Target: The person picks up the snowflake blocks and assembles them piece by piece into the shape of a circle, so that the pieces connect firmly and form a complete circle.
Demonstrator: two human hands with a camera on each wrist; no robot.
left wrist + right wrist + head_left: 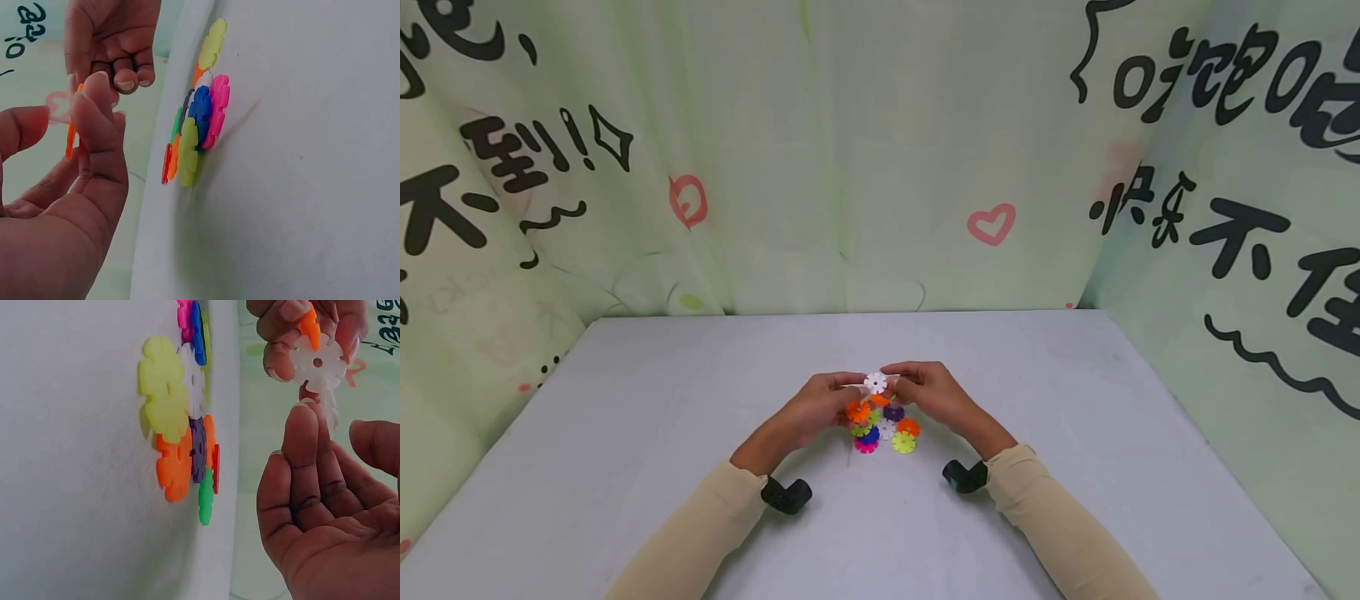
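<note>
My left hand [820,404] pinches an orange notched disc [310,326] of thin, flower-shaped plastic. A white notched disc [317,362] with a centre hole is joined to it. Below that, a second white piece [331,411] shows nearly edge-on by my right fingertips. My right hand [337,512] has its fingers extended and its thumb apart; whether the fingertips touch the white piece is unclear. Both hands meet above a loose heap of similar discs, among them a yellow disc [164,387], a blue disc [200,111] and a pink disc [217,109].
The heap lies on a white-covered table [662,467], with a purple disc [198,450], a green disc [205,497] and a red disc [216,469] in it. Pale green curtains [895,167] with black lettering stand behind and at both sides.
</note>
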